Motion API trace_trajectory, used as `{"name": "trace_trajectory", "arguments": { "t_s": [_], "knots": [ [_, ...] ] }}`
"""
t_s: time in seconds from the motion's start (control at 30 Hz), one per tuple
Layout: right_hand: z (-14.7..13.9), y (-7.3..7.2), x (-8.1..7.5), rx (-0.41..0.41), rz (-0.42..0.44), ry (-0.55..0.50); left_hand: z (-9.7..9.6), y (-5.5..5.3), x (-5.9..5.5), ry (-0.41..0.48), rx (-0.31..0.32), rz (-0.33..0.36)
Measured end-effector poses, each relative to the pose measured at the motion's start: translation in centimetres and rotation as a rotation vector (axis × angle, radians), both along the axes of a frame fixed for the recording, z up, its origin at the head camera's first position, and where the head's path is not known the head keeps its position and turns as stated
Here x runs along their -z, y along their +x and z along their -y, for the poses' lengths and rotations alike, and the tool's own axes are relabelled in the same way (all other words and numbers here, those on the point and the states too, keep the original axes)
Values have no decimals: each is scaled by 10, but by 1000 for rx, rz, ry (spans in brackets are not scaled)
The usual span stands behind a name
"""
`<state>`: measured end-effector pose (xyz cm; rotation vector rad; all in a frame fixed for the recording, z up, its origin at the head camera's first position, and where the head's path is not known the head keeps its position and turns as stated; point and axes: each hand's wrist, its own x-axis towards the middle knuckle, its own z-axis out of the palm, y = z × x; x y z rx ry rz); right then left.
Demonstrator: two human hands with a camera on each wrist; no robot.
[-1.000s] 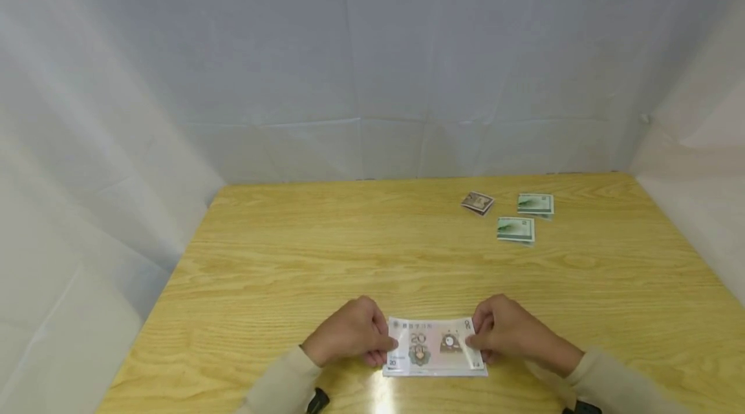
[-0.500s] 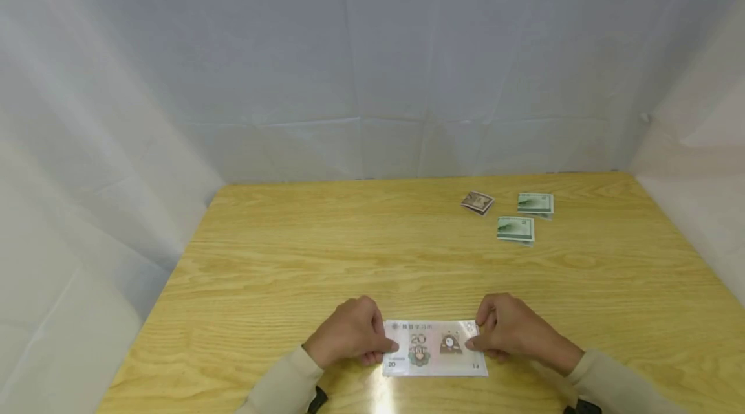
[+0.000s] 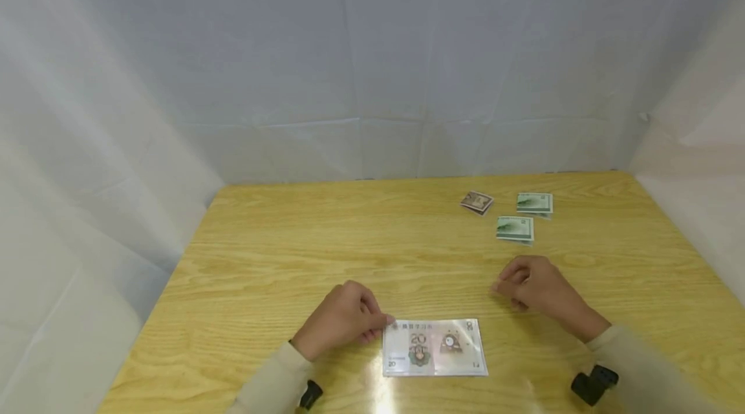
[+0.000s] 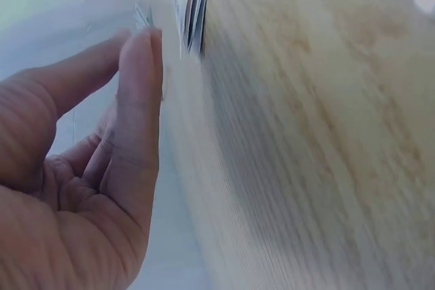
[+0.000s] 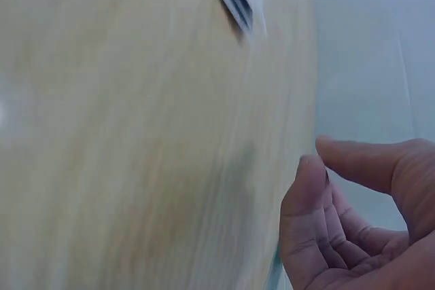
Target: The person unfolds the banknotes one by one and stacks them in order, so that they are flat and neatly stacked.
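A stack of flat play banknotes (image 3: 431,348), the top one marked 20, lies at the table's front. Its layered edges show in the left wrist view (image 4: 194,5). My left hand (image 3: 345,318) is at the stack's upper left corner, thumb and index finger close together; in the left wrist view the fingertips are apart from the stack with nothing seen between them. Above the table, up and right of the stack, my right hand (image 3: 538,288) has loosely bent fingers and holds nothing visible.
Two folded green banknotes, one nearer (image 3: 515,228) and one farther (image 3: 534,202), lie at the back right. Left of them is a folded brown banknote (image 3: 477,202). White sheeting (image 3: 372,77) surrounds the wooden table (image 3: 279,239) at the back and sides.
My right hand has let go of the stack's right end and moved up and right. The left hand has shifted slightly up, off the left edge. The stack lies flat where it was.
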<state>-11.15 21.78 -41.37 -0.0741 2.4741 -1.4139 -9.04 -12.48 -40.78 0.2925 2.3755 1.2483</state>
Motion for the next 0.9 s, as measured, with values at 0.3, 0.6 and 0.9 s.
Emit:
{"name": "trace_trajectory", "arguments": {
  "t_s": [0.3, 0.6, 0.9],
  "knots": [
    [-45, -40, 2, 101, -144, 146, 6, -11, 2, 132, -67, 29],
    [-57, -71, 6, 140, -171, 283, 8, -13, 4, 174, -108, 81],
    [-58, -90, 12, 123, -151, 329, 8, -14, 5, 194, -95, 88]
  ]
}}
